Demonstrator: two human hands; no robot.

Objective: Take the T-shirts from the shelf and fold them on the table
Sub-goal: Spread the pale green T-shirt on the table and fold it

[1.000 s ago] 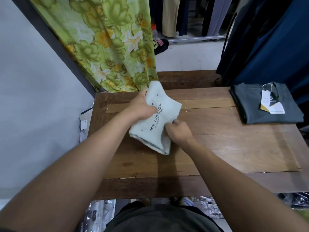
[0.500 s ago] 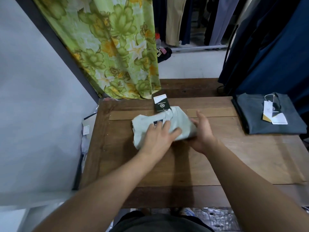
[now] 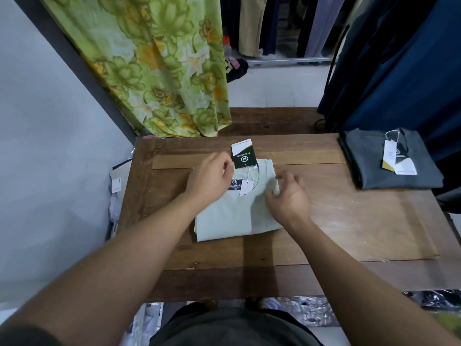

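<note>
Wooden table [image 3: 349, 221], worn and dark at its edges, paler strip near the far side. Lay on it: a folded pale green T-shirt [image 3: 232, 218] with a hang tag [image 3: 244, 154] at centre, a folded grey T-shirt [image 3: 369, 158] with tags at the far right corner.

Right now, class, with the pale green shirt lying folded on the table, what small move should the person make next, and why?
Probably tuck the hang tag flat onto the pale green T-shirt: it sticks out past the collar, beside the left hand, while the dark grey T-shirt has its tags on top.
</note>
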